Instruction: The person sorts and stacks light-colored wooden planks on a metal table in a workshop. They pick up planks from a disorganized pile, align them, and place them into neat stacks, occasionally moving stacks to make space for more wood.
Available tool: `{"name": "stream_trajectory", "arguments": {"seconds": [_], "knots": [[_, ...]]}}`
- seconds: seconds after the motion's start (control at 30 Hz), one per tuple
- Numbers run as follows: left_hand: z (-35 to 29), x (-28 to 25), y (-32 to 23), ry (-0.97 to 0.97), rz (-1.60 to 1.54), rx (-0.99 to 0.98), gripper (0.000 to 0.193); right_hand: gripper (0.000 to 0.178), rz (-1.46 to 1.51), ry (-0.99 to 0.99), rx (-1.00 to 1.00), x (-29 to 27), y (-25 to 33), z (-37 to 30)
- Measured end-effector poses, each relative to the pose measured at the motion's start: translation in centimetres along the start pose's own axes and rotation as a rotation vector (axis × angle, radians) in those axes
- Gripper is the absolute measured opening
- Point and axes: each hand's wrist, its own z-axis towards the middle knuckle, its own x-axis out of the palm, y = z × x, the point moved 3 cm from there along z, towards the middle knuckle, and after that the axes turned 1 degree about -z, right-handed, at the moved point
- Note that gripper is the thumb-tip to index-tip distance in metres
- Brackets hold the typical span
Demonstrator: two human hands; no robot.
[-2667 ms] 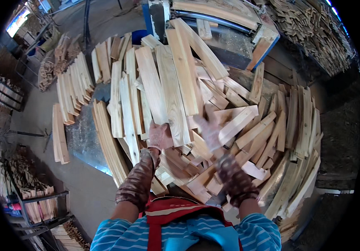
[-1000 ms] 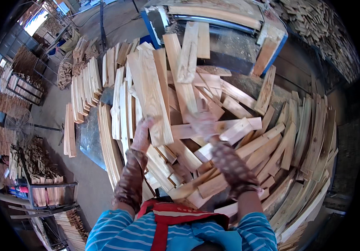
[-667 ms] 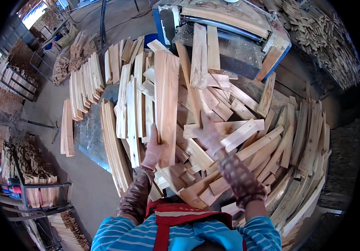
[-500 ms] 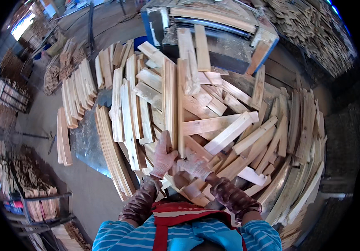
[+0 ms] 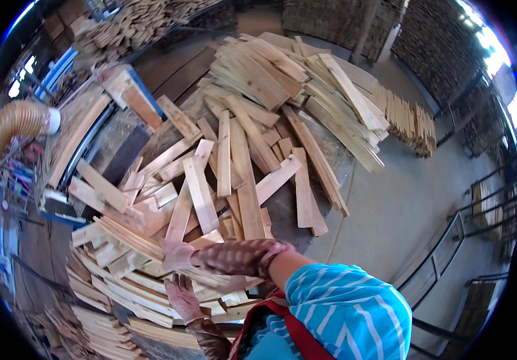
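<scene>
My left hand (image 5: 183,298), in a pale work glove, reaches over the stacked wooden boards (image 5: 141,294) at the lower left. Its fingers are stretched out and apart, and it grips nothing that I can see. My right hand (image 5: 178,255), gloved too, is just above it, beside the near ends of a few long narrow boards (image 5: 127,238) lying side by side. The right fingers are blurred, so whether they grip or only touch those ends is unclear. Loose boards (image 5: 200,195) lie crosswise in a heap beyond my right hand.
A machine with a blue frame (image 5: 90,150) stands at the left, with boards lying at its front. A ribbed hose (image 5: 15,117) curves behind it. More boards (image 5: 258,66) are piled at the far side. Metal racks (image 5: 444,252) stand on the concrete floor (image 5: 384,204) at right.
The view has swung to the right, bringing the far pile and the floor there into sight. The left fingers, earlier against the upright bundle's near end, are now spread apart.
</scene>
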Motion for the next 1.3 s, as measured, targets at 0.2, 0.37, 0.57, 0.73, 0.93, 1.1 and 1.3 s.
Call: {"name": "stream_trajectory", "arguments": {"seconds": [0.2,0.37,0.57,0.73,0.93,1.1,1.3], "knots": [[2.8,-2.4,0.4,-0.128,0.032,-0.019,0.037,0.069,0.600,0.165,-0.081,-11.2,-10.9,-9.0],[5.6,-2.7,1.4,-0.209,0.186,-0.052,0.049,0.074,0.334,-0.203,0.022,-28.7,-19.2,-19.5],[10.0,2.2,1.5,-0.236,0.200,-0.002,0.032,0.048,-0.322,-0.893,0.494,-49.3,-27.8,-25.2],[13.4,1.5,-1.4,0.316,0.636,0.323,0.017,0.049,-0.677,-1.150,0.477,-62.8,-33.3,-20.8],[17.7,7.1,-2.8,-0.331,0.337,0.292,0.016,0.054,-0.991,-0.803,0.720,-66.9,-45.2,-18.9],[22.3,8.5,-3.2,-0.672,0.507,0.516,0.064,0.062,-1.414,-0.535,1.049,-67.5,-47.0,-16.1],[22.4,18.4,-4.3,-0.858,1.257,0.254,0.102,0.061,-1.175,-0.571,1.019,-69.4,-40.6,-15.1]]}}
